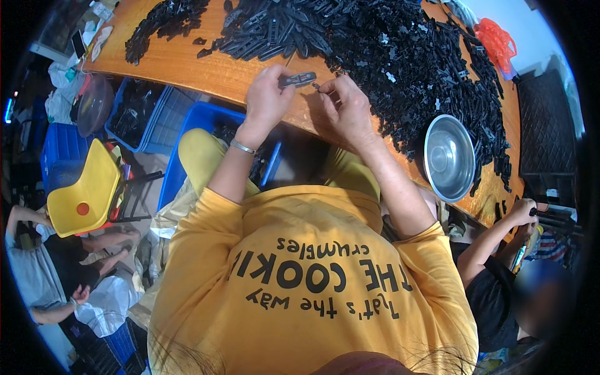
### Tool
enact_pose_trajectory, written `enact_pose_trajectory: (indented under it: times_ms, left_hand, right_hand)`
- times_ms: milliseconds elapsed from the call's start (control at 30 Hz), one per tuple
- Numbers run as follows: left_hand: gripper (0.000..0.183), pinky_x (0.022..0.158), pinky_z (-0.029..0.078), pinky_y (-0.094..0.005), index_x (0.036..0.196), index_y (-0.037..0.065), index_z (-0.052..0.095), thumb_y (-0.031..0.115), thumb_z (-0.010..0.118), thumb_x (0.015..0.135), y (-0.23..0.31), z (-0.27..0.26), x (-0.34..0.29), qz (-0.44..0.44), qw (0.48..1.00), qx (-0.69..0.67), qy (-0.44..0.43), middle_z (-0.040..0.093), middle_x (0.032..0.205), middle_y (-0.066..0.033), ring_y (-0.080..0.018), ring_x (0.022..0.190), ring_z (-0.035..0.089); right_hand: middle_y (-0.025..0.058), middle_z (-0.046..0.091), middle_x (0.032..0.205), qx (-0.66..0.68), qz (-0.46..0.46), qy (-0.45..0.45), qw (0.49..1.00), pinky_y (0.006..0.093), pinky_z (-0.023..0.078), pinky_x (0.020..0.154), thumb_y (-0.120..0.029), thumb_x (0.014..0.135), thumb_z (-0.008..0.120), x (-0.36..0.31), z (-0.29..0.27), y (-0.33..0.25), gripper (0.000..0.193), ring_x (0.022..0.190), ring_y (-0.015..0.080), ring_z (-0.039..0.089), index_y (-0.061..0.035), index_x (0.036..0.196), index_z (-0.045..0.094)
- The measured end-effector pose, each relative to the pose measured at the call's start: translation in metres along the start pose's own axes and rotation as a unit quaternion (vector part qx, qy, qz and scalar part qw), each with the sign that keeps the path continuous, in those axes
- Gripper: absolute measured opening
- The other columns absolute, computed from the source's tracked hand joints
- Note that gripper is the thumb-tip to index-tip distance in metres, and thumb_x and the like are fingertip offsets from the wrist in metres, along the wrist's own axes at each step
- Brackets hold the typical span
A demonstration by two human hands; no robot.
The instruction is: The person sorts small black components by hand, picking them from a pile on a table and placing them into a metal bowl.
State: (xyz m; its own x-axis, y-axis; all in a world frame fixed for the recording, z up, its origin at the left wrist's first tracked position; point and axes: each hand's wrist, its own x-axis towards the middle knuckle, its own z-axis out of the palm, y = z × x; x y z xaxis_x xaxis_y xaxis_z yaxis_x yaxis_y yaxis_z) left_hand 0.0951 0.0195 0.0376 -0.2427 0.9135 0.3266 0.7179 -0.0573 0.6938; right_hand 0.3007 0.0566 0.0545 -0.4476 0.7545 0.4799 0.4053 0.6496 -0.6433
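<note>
Between the thumb and fingers of my left hand (269, 95) is a dark grey elongated plastic part (297, 79), its free end pointing right. My right hand (347, 106) pinches a tiny black piece (317, 87) just beside that end; a small gap seems to separate the two. Both hands are over the near edge of the wooden table (206, 75). Beyond them lies a heap of long black plastic parts (269, 31). To the right spreads a large pile of small black pieces (400, 75).
A metal bowl (449, 157) stands at the table's right edge. Blue crates (194, 119) sit below the table, near my legs. A yellow chair (84, 190) is at left. Other people are at both sides, one with a raised hand (522, 211). A red plastic bag (495, 44) lies far right.
</note>
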Motion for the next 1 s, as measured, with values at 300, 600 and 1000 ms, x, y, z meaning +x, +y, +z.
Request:
enact_pose_trajectory:
  times_ms: [300, 600, 1000]
  left_hand:
    - [0.030, 0.086, 0.057, -0.0225, 0.122, 0.001, 0.058, -0.011, 0.065, 0.095, 0.012, -0.009, -0.003, -0.051, 0.890, -0.436, -0.121, 0.067, 0.108, -0.0032, -0.0084, 0.096, 0.068]
    - [0.030, 0.088, 0.059, -0.0237, 0.122, 0.000, 0.057, -0.012, 0.065, 0.095, 0.023, -0.021, -0.007, -0.080, 0.870, -0.451, -0.181, 0.068, 0.109, -0.0055, -0.0093, 0.098, 0.069]
    - [0.022, 0.091, 0.061, -0.0318, 0.125, 0.001, 0.060, 0.012, 0.064, 0.105, 0.021, -0.026, -0.022, -0.216, 0.742, -0.600, -0.206, 0.070, 0.112, -0.0094, -0.0201, 0.098, 0.073]
  right_hand:
    - [0.0134, 0.064, 0.092, 0.029, -0.075, 0.004, 0.997, 0.0401, 0.057, 0.069, 0.002, 0.087, 0.075, 0.016, -0.014, -0.025, 0.016, 0.082, 0.0340, 0.070, -0.0036, 0.100, 0.067]
    - [0.0112, 0.065, 0.099, -0.020, -0.122, -0.043, 0.991, 0.0377, 0.058, 0.072, 0.009, 0.085, 0.071, 0.017, -0.028, -0.032, 0.021, 0.089, 0.0325, 0.071, -0.0041, 0.101, 0.067]
    - [0.0132, 0.064, 0.094, 0.068, -0.102, -0.004, 0.992, 0.0383, 0.056, 0.071, 0.008, 0.087, 0.071, 0.014, -0.023, -0.024, 0.018, 0.083, 0.0323, 0.068, -0.0028, 0.100, 0.066]
